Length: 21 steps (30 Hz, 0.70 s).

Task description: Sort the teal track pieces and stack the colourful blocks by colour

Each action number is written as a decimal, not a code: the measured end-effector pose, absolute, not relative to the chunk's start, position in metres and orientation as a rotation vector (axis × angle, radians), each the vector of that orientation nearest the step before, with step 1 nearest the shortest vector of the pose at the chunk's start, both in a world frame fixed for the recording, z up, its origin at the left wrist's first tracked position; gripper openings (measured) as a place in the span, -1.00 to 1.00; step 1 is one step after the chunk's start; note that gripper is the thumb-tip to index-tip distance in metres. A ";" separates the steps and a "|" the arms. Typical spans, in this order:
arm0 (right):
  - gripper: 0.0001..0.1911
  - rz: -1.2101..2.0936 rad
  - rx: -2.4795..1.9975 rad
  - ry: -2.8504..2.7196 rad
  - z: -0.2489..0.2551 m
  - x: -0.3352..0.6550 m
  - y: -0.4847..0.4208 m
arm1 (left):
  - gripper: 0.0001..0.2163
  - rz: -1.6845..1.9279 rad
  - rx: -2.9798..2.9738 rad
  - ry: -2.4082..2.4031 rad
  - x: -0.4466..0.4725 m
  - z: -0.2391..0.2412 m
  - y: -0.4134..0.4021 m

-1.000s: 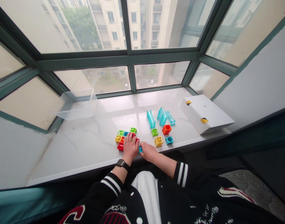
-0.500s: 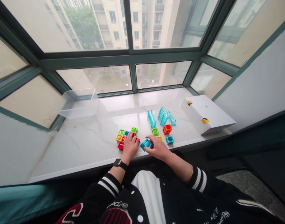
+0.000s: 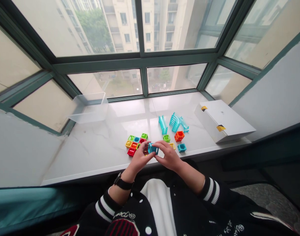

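Note:
A blue toy block (image 3: 152, 148) is pinched between my left hand (image 3: 140, 158) and my right hand (image 3: 169, 156), close to the sill's front edge. Both hands are closed on it, fingers over the top and thumbs on the near side. Just left of it lies a cluster of joined blocks (image 3: 133, 144) in green, yellow, orange, red and blue, partly covered by my left hand. Around my right hand are a yellow block (image 3: 173, 146), mostly hidden, a green block (image 3: 166, 138), an orange block (image 3: 179, 136) and another blue block (image 3: 181, 147).
Clear turquoise track pieces (image 3: 176, 122) lie behind the blocks. A translucent plastic bin (image 3: 89, 113) stands at the back left of the white sill (image 3: 98, 157). At the right is a white box (image 3: 225, 121) with yellow-and-black tabs. Windows close off the back.
My left hand has lifted from the cluster and taken hold of the blue block together with my right hand. The block has been turned more upright. The view has shifted slightly.

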State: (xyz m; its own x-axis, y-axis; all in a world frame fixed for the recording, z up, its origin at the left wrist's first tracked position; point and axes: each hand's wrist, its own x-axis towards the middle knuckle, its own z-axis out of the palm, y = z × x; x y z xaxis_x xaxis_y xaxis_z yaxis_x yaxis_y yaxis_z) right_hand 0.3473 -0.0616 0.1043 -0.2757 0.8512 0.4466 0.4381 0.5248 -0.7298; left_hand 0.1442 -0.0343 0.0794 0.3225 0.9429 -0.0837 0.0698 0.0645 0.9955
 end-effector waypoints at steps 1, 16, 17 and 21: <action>-0.48 0.630 -1.039 -1.884 0.105 0.349 -0.062 | -0.40 0.911 1.297 1.011 0.144 0.080 -0.035; -0.46 0.899 -0.990 -1.704 0.110 0.359 -0.059 | -0.65 1.224 1.632 0.843 0.148 0.099 -0.040; -0.46 0.897 -0.980 -1.709 0.111 0.359 -0.059 | -0.67 1.231 1.650 0.848 0.148 0.100 -0.040; -0.47 0.894 -0.929 -1.714 0.112 0.359 -0.059 | -0.72 1.239 1.630 0.846 0.149 0.100 -0.043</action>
